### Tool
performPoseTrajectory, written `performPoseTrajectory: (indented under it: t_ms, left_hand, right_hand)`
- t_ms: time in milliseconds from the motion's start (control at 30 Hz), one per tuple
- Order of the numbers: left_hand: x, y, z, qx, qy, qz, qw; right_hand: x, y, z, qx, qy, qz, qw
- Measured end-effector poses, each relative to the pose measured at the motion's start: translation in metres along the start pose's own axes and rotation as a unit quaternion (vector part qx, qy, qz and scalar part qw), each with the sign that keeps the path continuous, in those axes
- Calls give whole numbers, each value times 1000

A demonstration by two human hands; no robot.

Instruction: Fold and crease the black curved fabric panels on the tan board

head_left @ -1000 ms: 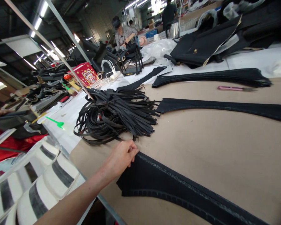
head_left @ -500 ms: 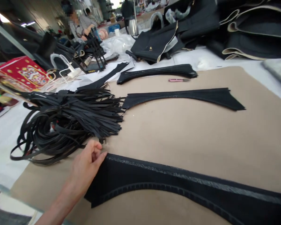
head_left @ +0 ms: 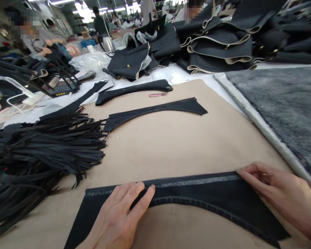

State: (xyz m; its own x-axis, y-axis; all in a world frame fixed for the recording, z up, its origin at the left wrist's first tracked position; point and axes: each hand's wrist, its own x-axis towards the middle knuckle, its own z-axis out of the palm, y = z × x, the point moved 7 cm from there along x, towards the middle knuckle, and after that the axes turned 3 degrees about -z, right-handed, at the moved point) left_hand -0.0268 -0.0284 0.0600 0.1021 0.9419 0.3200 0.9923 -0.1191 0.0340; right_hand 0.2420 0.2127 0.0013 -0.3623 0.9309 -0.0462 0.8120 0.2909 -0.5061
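Observation:
A black curved bag panel (head_left: 191,192), leather-like, lies flat across the front of the brown board. A greyish rough strip runs just below its straight far edge, and small notches line its inward-curving near edge. My left hand (head_left: 119,211) rests on the panel's left part, fingers laid over the far edge with the thumb apart. At the panel's right far corner, my right hand (head_left: 277,193) pinches the edge between thumb and fingers. Part of the panel's left end is hidden under my left hand and wrist.
Brown board (head_left: 171,145) covers the table. A similar black panel (head_left: 155,110), stacked panels (head_left: 134,90) and pink thread snips (head_left: 157,94) lie farther back. Black straps (head_left: 46,148) heap at left; grey fuzzy sheet (head_left: 280,93) lies right. Black bags stand behind; people are in the background.
My left hand has left the panel's left corner and lies farther right along its far edge. My right hand has come fully into view at the right corner. The view has turned right.

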Motion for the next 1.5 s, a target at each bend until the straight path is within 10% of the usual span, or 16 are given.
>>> performPoseTrajectory:
  t_ms: [267,467,567,700,867,1500]
  left_hand:
    - [0,12,18,20,-14,4,1000]
    - [-3,24,15,-4,34,0,999]
    - [-2,29,15,-3,50,-26,998]
    - [-2,33,13,11,47,-41,998]
    - [-5,31,16,15,43,-66,997]
    - [-8,30,21,-12,48,-73,996]
  right_hand:
    - [-2,-19,-10,28,18,41,999]
    - [1,-15,-13,60,33,-73,995]
    - [-2,-57,-14,28,36,-207,977]
    - [-24,-152,17,37,-106,-399,910]
    - [-36,-215,66,10,-213,-469,857]
    - [-36,-234,89,-130,-250,-490,825]
